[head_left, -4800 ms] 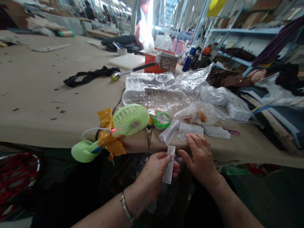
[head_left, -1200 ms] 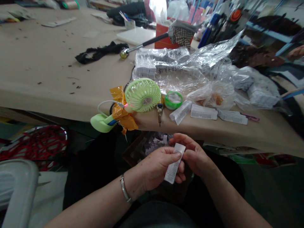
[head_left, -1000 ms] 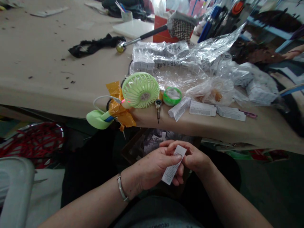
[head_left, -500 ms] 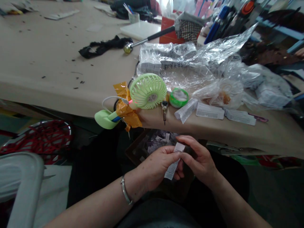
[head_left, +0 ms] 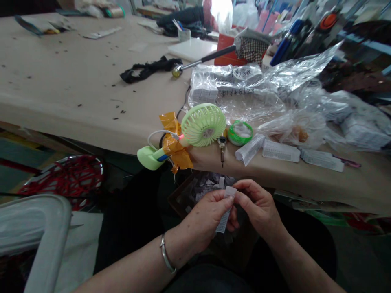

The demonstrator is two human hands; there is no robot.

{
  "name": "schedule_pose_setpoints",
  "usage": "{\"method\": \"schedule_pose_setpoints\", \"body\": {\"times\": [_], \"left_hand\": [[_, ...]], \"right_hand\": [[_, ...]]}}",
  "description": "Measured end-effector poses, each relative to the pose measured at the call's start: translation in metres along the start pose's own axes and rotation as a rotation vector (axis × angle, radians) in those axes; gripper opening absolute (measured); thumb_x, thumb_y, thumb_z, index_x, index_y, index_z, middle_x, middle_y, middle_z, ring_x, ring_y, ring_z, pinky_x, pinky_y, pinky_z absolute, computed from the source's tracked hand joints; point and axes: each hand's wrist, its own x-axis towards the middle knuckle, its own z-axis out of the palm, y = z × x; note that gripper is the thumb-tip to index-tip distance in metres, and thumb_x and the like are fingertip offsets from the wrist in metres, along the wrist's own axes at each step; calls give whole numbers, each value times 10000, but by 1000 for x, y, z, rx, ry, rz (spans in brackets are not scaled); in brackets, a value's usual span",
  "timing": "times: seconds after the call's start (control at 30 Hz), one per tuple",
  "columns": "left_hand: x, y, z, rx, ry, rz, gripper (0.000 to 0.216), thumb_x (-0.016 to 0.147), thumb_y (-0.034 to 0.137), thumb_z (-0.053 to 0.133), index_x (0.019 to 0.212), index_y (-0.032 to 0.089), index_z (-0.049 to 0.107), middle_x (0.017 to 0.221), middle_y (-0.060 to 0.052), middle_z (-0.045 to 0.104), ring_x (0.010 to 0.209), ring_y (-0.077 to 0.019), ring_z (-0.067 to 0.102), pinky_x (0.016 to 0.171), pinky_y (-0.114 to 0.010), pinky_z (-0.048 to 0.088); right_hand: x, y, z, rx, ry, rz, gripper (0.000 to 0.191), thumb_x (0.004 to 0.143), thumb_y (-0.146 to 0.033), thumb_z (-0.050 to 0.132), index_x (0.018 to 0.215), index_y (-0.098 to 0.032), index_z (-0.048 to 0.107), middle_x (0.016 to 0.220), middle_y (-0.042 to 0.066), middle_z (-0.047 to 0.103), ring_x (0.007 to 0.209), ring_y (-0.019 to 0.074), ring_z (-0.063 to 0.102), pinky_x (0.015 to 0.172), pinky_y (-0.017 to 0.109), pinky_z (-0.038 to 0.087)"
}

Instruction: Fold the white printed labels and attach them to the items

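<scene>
A narrow white printed label point(head_left: 222, 221) is pinched between the thumb and fingers of my left hand point(head_left: 204, 217), above my lap. It slants, with its upper end sticking out past the thumb. My right hand point(head_left: 259, 207) is closed at the label's upper right edge, thumb and index finger together there; the other fingers curl loosely. Whether the label is one layer or several I cannot tell. Below and behind the hands, an open box point(head_left: 174, 200) contains many small white paper pieces point(head_left: 207, 183), partly hidden by my fingers.
Along the table edge are a taped green fan point(head_left: 203, 126), a pointed metal-tipped tool point(head_left: 222, 152), a green round tub point(head_left: 240, 133) and label stacks point(head_left: 281, 150). Clear plastic bags point(head_left: 238, 97) lie behind. A red-laced stool point(head_left: 67, 181) and a grey plastic frame point(head_left: 58, 215) are at left.
The view has shifted, so the table and everything on it sit farther right and slightly lower. Both hands stay on the label; my right fingers have moved slightly at its upper edge.
</scene>
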Motion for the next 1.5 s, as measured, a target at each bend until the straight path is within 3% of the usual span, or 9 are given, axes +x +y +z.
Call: {"method": "schedule_pose_setpoints", "body": {"times": [0.2, 0.3, 0.47, 0.67, 0.87, 1.5], "left_hand": [[-1, 3, -4, 98, 47, 100, 263, 811, 320, 535, 598, 167, 555, 538, -9, 535, 497, -115, 488, 508, -222, 379], [1, 8, -8, 210, 90, 210, 237, 814, 249, 529, 605, 161, 597, 558, -14, 547, 552, -128, 493, 554, -227, 388], [4, 17, -18, 442, 257, 467, 125, 798, 194, 585, 786, 182, 709, 734, -23, 666, 707, -156, 572, 671, -224, 412], [10, 26, -28, 677, 367, 624, 140, 835, 240, 570, 796, 187, 693, 693, -6, 666, 643, -134, 580, 620, -208, 401], [15, 29, -29, 809, 355, 676, 186, 870, 213, 503, 793, 170, 667, 666, 15, 638, 608, -109, 558, 592, -200, 397], [25, 34, -31, 843, 387, 728, 188, 859, 194, 512, 736, 163, 651, 614, 41, 584, 571, -78, 515, 563, -165, 382]], "right_hand": [[13, -11, 16, 220, -68, 132, 180, 821, -364, 610, 764, -198, 571, 500, -59, 564, 351, 89, 492, 363, 202, 419], [18, -13, 18, 199, -40, 62, 159, 814, -332, 604, 740, -194, 582, 575, -33, 597, 423, 93, 519, 424, 211, 444], [30, -14, 17, 71, -3, -40, 122, 787, -295, 614, 732, -186, 615, 764, 11, 635, 695, 134, 571, 604, 226, 464], [41, -15, 18, -21, 27, -20, 120, 796, -283, 599, 736, -179, 601, 629, -39, 526, 564, 88, 444, 518, 198, 364], [45, -17, 18, -117, 47, -111, 107, 813, -251, 574, 737, -178, 596, 625, -44, 518, 580, 86, 440, 549, 195, 365], [52, -13, 18, -194, 81, -201, 91, 833, -228, 559, 767, -186, 605, 641, -38, 547, 596, 96, 485, 573, 199, 396]]}}
